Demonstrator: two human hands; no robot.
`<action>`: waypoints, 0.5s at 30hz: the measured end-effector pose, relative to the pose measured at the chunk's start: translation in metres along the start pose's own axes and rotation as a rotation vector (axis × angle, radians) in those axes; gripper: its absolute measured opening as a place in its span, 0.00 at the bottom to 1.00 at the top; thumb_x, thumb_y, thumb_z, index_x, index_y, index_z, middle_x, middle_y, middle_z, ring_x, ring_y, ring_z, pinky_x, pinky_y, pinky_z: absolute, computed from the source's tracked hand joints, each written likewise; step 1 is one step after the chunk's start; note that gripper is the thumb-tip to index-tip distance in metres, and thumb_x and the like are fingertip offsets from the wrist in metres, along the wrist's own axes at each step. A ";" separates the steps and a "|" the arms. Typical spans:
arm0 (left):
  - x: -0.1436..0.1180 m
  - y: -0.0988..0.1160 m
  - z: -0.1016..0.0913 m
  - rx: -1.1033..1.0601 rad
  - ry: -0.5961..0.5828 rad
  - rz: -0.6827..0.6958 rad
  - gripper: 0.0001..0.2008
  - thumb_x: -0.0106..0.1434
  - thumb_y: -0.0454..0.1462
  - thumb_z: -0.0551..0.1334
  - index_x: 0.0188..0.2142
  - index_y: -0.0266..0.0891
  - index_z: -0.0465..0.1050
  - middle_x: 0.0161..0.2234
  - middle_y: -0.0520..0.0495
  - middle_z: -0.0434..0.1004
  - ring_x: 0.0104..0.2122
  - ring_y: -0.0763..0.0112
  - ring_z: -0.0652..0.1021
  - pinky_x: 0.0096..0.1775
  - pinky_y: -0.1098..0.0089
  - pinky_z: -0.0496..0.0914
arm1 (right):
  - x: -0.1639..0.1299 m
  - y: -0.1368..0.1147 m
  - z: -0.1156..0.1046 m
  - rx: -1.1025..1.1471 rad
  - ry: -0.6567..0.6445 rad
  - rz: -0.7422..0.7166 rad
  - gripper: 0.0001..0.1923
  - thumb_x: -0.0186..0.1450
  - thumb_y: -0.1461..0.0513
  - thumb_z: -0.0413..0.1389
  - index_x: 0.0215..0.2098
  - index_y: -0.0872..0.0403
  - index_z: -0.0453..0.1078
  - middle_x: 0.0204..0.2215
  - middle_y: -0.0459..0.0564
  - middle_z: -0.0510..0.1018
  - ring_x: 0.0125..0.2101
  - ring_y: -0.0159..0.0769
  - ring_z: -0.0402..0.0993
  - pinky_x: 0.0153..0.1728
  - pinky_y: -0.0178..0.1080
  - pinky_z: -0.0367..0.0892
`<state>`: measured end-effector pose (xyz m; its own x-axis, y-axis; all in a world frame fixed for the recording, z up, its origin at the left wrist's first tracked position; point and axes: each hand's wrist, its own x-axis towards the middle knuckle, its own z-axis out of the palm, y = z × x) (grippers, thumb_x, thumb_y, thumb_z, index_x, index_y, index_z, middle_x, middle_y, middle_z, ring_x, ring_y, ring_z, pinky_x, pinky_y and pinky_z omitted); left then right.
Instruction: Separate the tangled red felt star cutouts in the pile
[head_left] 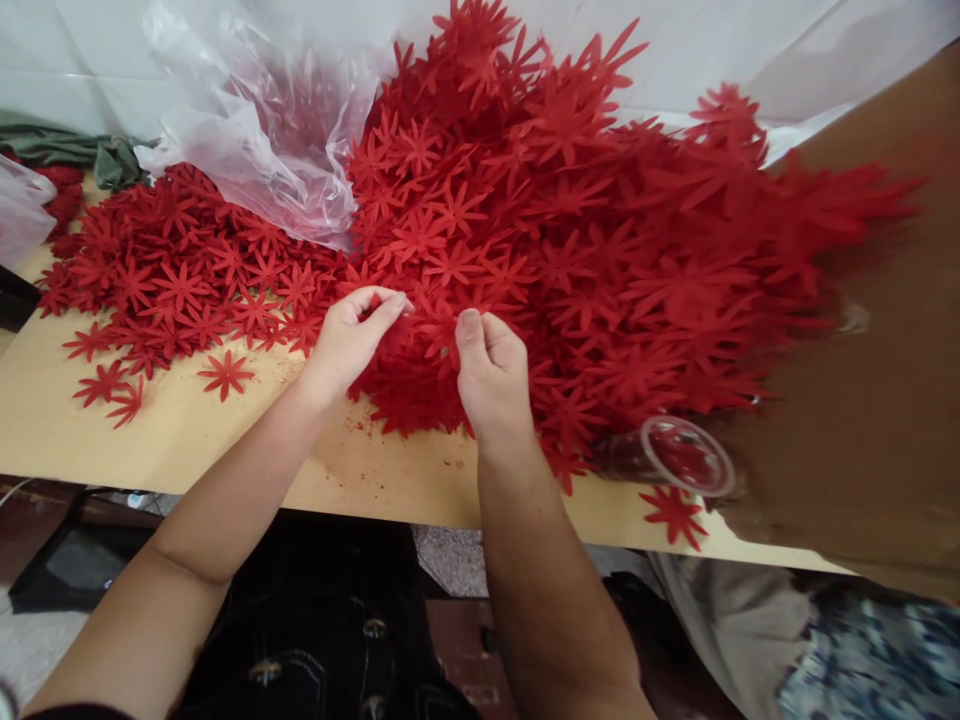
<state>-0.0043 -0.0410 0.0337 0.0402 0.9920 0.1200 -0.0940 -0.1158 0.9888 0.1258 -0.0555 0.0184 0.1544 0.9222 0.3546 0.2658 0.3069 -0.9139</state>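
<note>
- Red flower cut-outs (525, 230) — a deep heap of star-petalled pieces fills the middle and right of the wooden surface (187, 440), and I judge nearly all of it is yet to be handled.
- My left hand (349, 340) sits at the near edge of the heap, its fingers (382, 310) curled round and pinching a cut-out by the petals.
- My right hand (491, 375) is just beside it, thumb pressed to forefinger on another piece — closed, though which petal it grips I cannot tell.
- To the left lies a flatter spread of cut-outs (180, 280), with a few strays (225, 372) apart on the bare wood; that lot looks like the smaller share.
- A clear plastic bag (262, 130) lies open behind, touching both lots.
- A clear cup (675, 455) lies on its side at the near right edge, beside a blurred brown shape.
</note>
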 end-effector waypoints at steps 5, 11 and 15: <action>-0.005 0.001 0.009 0.007 -0.151 -0.040 0.12 0.49 0.42 0.66 0.26 0.37 0.67 0.23 0.57 0.64 0.25 0.82 0.63 0.31 0.75 0.59 | 0.002 -0.002 0.002 -0.031 -0.022 -0.053 0.25 0.59 0.42 0.46 0.19 0.52 0.50 0.17 0.40 0.53 0.19 0.24 0.49 0.20 0.32 0.51; 0.005 -0.005 0.001 -0.184 0.021 -0.080 0.10 0.55 0.36 0.61 0.21 0.36 0.63 0.21 0.57 0.61 0.23 0.84 0.62 0.30 0.76 0.58 | 0.000 -0.001 -0.006 -0.026 -0.039 -0.034 0.24 0.61 0.44 0.46 0.19 0.52 0.52 0.17 0.40 0.54 0.20 0.24 0.50 0.21 0.32 0.53; 0.009 -0.006 -0.006 -0.221 0.082 -0.115 0.08 0.52 0.31 0.62 0.22 0.35 0.62 0.25 0.56 0.67 0.27 0.84 0.68 0.35 0.77 0.61 | 0.011 0.016 -0.024 -0.113 0.029 -0.061 0.19 0.62 0.47 0.48 0.23 0.52 0.59 0.18 0.42 0.60 0.20 0.27 0.56 0.23 0.35 0.58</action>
<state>-0.0095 -0.0315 0.0283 -0.0166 0.9998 -0.0081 -0.3093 0.0026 0.9510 0.1550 -0.0460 0.0127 0.1618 0.8950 0.4156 0.3811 0.3318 -0.8629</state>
